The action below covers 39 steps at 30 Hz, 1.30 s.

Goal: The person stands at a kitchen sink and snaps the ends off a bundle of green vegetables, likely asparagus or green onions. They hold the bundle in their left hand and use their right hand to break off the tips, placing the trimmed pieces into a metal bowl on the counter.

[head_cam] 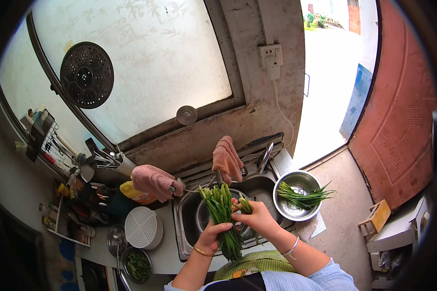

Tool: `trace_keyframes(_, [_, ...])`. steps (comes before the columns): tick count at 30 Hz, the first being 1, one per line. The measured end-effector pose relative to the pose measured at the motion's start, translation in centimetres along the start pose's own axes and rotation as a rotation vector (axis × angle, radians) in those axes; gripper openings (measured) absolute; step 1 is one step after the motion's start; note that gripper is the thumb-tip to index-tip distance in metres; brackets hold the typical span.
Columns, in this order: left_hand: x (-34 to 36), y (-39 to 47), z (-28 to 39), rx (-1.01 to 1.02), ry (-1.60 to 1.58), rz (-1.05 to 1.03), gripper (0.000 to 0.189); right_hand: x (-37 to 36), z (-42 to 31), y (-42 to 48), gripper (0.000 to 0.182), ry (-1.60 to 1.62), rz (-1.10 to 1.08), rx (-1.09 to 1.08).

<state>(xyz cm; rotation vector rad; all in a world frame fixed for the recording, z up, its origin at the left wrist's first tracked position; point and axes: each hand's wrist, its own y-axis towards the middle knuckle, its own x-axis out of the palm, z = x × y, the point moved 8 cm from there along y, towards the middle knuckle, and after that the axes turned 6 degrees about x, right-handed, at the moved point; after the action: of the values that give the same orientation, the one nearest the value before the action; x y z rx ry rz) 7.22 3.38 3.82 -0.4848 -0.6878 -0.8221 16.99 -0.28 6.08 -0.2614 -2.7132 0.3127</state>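
Note:
My left hand [212,234] grips a thick bunch of long green leafy stalks [220,211], perhaps garlic chives, with pale cut ends pointing away from me. Beside it, my right hand [259,217] pinches a few shorter stalks [244,205] between thumb and fingers. Both hands are above a steel double-bowl sink [185,218]. Under the bunch, a round metal basin [201,214] sits in the left bowl, mostly hidden. To the right, a steel pot [279,203] holds more of the green stalks [302,196].
Two pink cloths [227,158] [156,182] hang near the faucet [265,158]. Left of the sink stand a yellow bottle [131,192], a white perforated colander [142,227] and a pan of greens [137,265]. At right are an open red door [397,127] and a small wooden stool [377,216].

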Motion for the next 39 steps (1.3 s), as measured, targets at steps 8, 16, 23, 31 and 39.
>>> trace_keyframes(8, [-2.3,0.2,-0.2,0.055,-0.101,0.130,0.052,-1.8,1.0,0.7,0.011,0.070,0.113,-0.100])
trace_keyframes(16, [-3.1,0.1,-0.3,0.097,-0.021,0.232,0.043,-1.8,0.3,0.2,0.009,0.045,0.188,-0.136])
trace_keyframes(23, [-4.8,0.1,-0.9,0.140,-0.193,0.302,0.042,-1.1,0.9,0.4,0.010,0.268,0.087,-0.032])
trace_keyframes(31, [-1.8,-0.4,-0.1,0.177,0.047,0.268,0.041,-1.2,0.8,0.6,0.010,0.307,0.057,-0.022])
trace_keyframes(39, [-1.9,-0.3,0.3,0.252,0.112,0.310,0.040,-0.5,0.0,0.0,0.011,0.108,0.091,-0.012])
